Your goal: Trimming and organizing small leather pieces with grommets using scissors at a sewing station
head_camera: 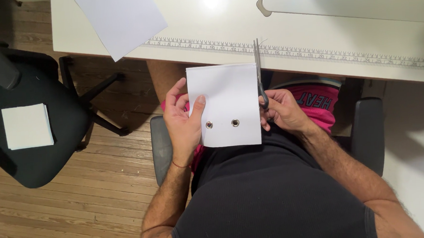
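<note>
Holding a white sheet (225,103) over the lap, the left hand (183,123) pinches its left edge — thumb on top, fingers behind. Two metal eyelets (222,124) sit side by side near the sheet's lower edge. The right hand (282,110) is closed on one pair of scissors (259,74), whose blades point up along the sheet's right edge, close together.

One ruler strip (291,52) with small dark marks runs along the front of the white table (206,21). A second white sheet (117,19) overhangs the table's left corner. One pale square stack (27,126) lies on the black chair (32,144) at left.
</note>
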